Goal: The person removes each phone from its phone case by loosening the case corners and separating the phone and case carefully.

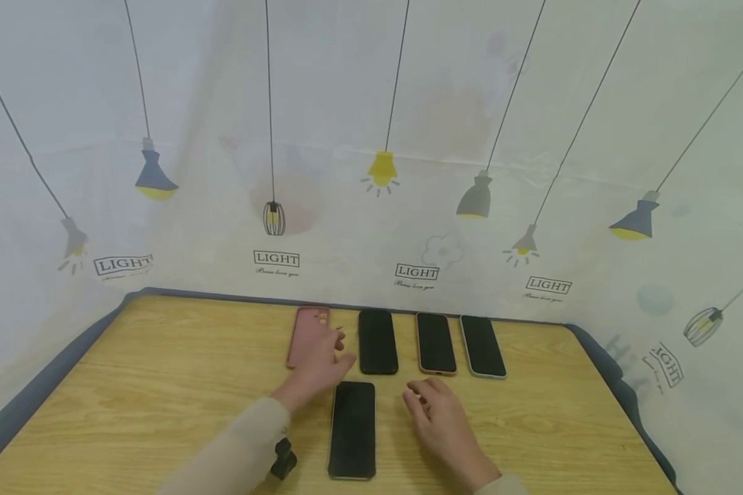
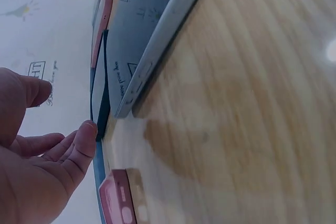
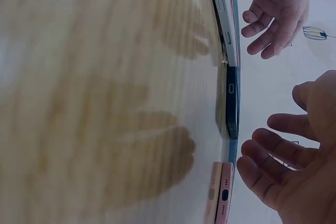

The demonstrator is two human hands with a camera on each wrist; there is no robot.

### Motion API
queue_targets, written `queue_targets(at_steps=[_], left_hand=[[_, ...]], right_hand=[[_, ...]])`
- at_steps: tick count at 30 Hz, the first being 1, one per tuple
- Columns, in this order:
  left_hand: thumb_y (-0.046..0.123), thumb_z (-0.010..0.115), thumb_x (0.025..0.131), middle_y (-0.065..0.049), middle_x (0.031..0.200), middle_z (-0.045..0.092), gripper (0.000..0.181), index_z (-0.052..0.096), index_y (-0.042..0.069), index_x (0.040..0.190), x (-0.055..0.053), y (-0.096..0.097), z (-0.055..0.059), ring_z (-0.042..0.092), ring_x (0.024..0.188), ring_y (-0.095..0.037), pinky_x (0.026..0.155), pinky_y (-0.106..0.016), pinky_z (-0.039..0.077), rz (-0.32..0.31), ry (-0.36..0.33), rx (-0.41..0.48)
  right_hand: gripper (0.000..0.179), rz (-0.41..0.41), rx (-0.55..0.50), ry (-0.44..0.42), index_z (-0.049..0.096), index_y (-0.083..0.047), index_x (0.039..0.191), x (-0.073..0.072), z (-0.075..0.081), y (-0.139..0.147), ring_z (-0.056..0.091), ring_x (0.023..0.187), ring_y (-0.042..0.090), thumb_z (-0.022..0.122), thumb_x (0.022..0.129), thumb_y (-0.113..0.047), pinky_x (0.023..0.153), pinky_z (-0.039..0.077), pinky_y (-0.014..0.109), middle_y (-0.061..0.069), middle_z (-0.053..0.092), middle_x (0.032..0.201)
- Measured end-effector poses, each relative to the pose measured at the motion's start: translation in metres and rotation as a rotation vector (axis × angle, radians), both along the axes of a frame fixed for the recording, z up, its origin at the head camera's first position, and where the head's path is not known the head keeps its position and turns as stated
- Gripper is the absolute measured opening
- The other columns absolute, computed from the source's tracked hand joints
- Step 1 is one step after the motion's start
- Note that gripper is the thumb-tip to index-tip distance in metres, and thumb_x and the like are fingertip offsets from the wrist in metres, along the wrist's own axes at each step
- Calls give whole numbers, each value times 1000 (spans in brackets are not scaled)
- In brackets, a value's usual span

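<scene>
While 2 hands hover, 1 phone lies between.

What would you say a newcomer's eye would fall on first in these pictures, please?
Probably the pendant lamps printed across the pale sheet behind the table. Next, the row along the table's far edge: a pink case leftmost, then a black phone, a pink-edged phone and a pale-edged phone. Nearer the camera, another phone lies between the left sleeve and the right hand, which, like the left hand, holds nothing.

Left hand stretched farther forward, fingers loosely bent; right hand nearer body, fingers relaxed.
</scene>
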State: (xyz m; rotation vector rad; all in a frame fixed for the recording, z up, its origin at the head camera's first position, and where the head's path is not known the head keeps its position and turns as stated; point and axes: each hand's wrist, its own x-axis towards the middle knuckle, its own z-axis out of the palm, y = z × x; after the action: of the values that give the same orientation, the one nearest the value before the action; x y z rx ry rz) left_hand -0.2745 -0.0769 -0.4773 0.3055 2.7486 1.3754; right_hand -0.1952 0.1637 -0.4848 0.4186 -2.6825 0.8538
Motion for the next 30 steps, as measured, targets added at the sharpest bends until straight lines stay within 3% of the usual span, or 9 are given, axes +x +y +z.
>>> queue_targets(at_steps=[3,9,18,26,30], left_hand=[[25,65,102,-23,133,60,52,50,-6,142,-2,11,-1,63,119,-38,94,-51,56,-5,-33,-35],[28,67,101,-24,131,63,55,54,-9,139,-7,30,3,62,121,-37,99,-53,54,6,-5,-146],[32,65,102,-30,147,52,67,45,-13,146,-17,50,10,49,138,-41,114,-53,43,40,-79,-255],[37,70,97,-27,137,60,65,55,-12,137,-23,63,14,63,120,-36,101,-49,54,110,-116,-289],[41,74,94,-23,123,68,56,69,-9,117,-26,73,13,68,104,-31,88,-45,59,140,-118,-363]], right_hand=[[18,-9,32,21,75,-1,110,-2,1,3,65,84,16,68,101,-15,71,58,31,7,68,100],[21,-18,70,12,74,0,112,-7,4,7,67,87,20,68,101,-17,76,60,39,12,68,110],[20,11,97,63,74,3,110,-23,7,7,67,84,21,71,98,-13,73,60,36,11,67,100],[21,-1,127,50,73,4,111,-35,7,6,68,86,24,71,98,-12,73,60,39,13,67,99],[22,-8,123,48,73,5,112,-38,5,7,68,87,26,71,98,-12,74,60,41,14,67,99]])
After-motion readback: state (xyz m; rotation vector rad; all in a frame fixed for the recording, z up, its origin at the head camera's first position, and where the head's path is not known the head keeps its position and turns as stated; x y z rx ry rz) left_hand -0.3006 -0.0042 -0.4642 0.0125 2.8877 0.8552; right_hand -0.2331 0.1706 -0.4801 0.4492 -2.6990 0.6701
